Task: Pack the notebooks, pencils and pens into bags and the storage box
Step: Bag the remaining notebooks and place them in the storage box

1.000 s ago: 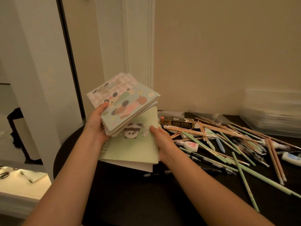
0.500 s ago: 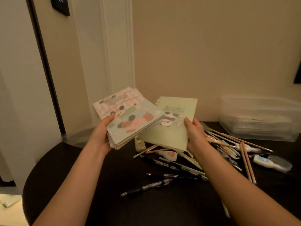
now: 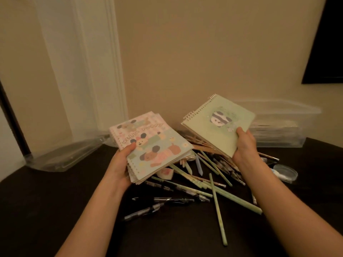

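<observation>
The left hand (image 3: 121, 165) clasps a stack of spiral notebooks (image 3: 151, 145) by its near left corner, thumb on the puppy cover and fingers hidden beneath, with the far edges of the stack fanned and unsupported above the table. The right hand (image 3: 245, 147) pinches a green panda notebook (image 3: 218, 127) by its near right corner only, tilted up and held apart from the stack, to its right. Both loads hang over a loose heap of pencils and pens (image 3: 209, 169) spread across the dark table (image 3: 55, 201), with several black pens (image 3: 148, 210) lying nearer. A clear storage box (image 3: 282, 127) sits at the far right against the wall, and what looks like a clear lid (image 3: 63, 156) rests at the far left. The main risk, as I judge it, lies in the stack: gripped at one corner, the lower notebooks could slide out and drop into the pencils, scattering them toward the table's edge. The panda notebook, held at a corner, could swing or slip if it is moved quickly toward the box. A small round clear case (image 3: 284, 172) near the right forearm could be knocked off by a careless sweep.
</observation>
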Demonstrator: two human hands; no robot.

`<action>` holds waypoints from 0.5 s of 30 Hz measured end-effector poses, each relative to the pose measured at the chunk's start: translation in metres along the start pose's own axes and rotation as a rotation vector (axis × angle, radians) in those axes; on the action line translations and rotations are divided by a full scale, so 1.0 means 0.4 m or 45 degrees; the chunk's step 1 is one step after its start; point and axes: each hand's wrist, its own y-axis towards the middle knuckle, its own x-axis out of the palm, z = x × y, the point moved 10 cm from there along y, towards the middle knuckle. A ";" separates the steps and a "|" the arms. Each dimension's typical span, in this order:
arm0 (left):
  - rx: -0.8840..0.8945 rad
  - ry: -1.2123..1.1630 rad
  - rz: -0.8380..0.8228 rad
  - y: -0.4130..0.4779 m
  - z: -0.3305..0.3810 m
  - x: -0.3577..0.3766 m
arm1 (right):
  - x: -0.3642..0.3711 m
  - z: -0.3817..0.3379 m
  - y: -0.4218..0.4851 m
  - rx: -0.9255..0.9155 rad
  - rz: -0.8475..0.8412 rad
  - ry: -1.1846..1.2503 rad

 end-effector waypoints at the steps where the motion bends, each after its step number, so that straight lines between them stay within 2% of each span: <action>1: -0.007 0.017 -0.010 0.004 -0.009 0.009 | 0.000 0.001 0.004 0.004 -0.014 -0.009; 4: 0.024 0.115 -0.015 0.009 -0.025 0.030 | -0.002 0.020 0.015 0.015 -0.092 -0.185; 8: -0.058 0.202 -0.085 -0.005 -0.070 0.049 | 0.023 0.047 -0.014 0.017 -0.346 -0.568; 12: -0.128 0.205 -0.149 -0.027 -0.100 0.065 | 0.080 0.052 -0.076 -0.018 -0.604 -0.650; 15: -0.119 0.173 -0.203 -0.044 -0.105 0.084 | 0.105 0.052 -0.113 -0.082 -0.666 -0.713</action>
